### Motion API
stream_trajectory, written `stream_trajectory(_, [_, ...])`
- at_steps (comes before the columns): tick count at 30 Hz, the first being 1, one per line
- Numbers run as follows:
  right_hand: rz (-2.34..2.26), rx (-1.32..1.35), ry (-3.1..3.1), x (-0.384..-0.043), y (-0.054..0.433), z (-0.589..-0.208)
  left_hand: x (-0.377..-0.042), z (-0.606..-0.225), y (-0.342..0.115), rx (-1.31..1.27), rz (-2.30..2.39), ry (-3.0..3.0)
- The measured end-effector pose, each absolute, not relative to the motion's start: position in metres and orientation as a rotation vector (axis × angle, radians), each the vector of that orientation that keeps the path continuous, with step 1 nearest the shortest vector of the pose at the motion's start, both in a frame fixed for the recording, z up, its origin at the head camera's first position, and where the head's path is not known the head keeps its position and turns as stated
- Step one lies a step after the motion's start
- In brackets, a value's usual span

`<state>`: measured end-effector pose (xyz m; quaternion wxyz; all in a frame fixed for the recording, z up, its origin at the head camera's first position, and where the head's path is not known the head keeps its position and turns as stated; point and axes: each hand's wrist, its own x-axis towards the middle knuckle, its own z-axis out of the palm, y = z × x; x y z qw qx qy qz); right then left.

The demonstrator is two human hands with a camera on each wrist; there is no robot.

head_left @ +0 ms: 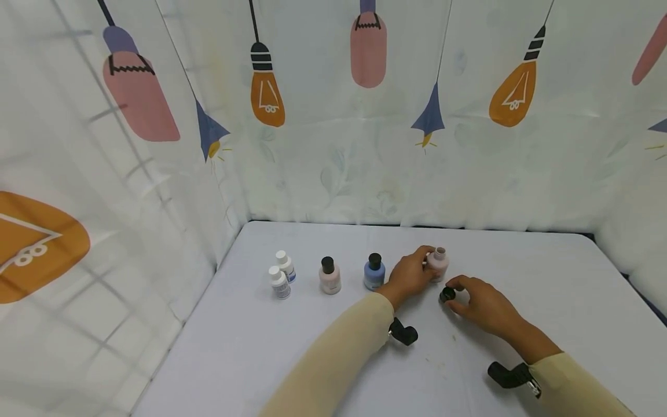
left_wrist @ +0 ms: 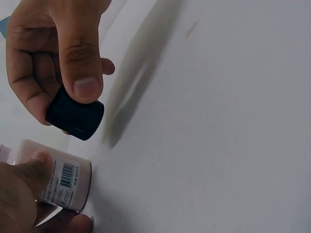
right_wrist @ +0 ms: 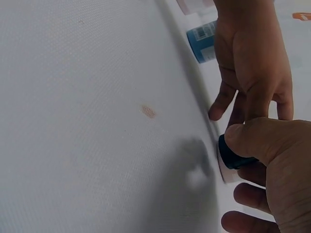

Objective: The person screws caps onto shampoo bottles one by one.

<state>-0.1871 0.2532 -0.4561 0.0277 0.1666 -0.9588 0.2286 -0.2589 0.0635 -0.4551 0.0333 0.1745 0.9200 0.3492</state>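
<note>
My left hand (head_left: 411, 274) grips a small pale pink bottle (head_left: 439, 263) near the back of the table, toward the right. The bottle stands upright with its neck uncovered. In the left wrist view, a barcode label shows on its side. Just in front and to the right, my right hand (head_left: 484, 304) pinches a black bottle cap (head_left: 447, 295) between thumb and fingers. The left wrist view shows this cap (left_wrist: 75, 116) held apart from the bottle. In the right wrist view, the right hand and cap (right_wrist: 233, 153) hide most of the pink bottle.
Left of my left hand stands a blue bottle (head_left: 374, 275) with a black cap. Farther left are another black-capped pink bottle (head_left: 330, 280) and two small white bottles (head_left: 280, 284). The white table (head_left: 219, 359) meets printed cloth walls (head_left: 333, 156) at the back and sides.
</note>
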Motion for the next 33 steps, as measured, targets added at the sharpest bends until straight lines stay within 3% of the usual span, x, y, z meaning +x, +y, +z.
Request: stream_trajectory(33, [0.699, 0.632, -2.854, -0.170, 0.271, -0.428, -0.208, -0.451, 0.022, 0.862, 1.101, 2.591])
